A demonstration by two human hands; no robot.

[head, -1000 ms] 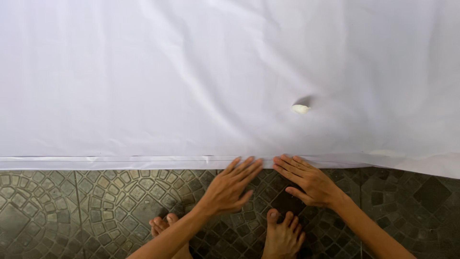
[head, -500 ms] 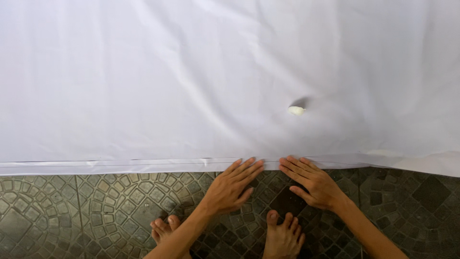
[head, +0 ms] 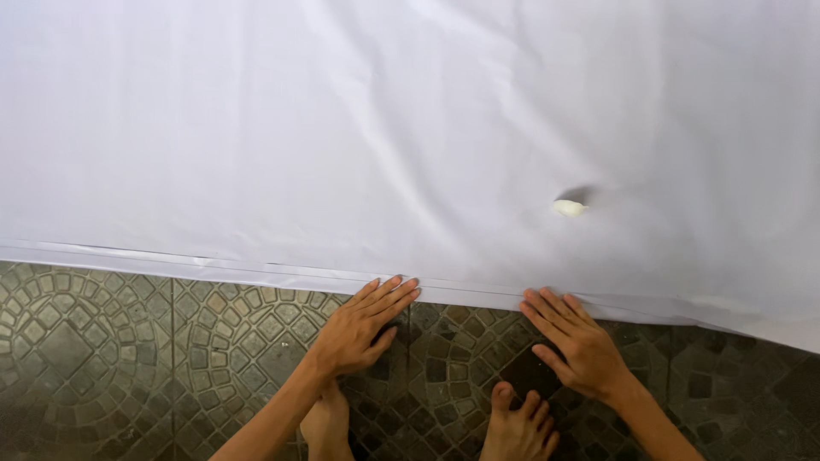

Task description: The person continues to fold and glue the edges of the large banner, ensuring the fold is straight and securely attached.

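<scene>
A large white cloth [head: 359, 128] lies spread over the floor and fills the upper part of the head view. Its near edge is folded into a narrow hem [head: 256, 271] running left to right. My left hand [head: 359, 324] rests flat on the floor, fingers apart, with the fingertips touching the hem. My right hand [head: 574, 341] also lies flat with spread fingers, its fingertips at the hem further right. A small pale yellowish lump [head: 568, 207] sits on the cloth beyond my right hand.
The patterned grey-brown tiled floor [head: 111, 358] shows along the bottom. My two bare feet [head: 517, 431] stand between my arms, close to the cloth's edge.
My hands have moved apart along the hem: the right hand has slid to the right, and the left hand sits a little to the left. The view has shifted slightly.
</scene>
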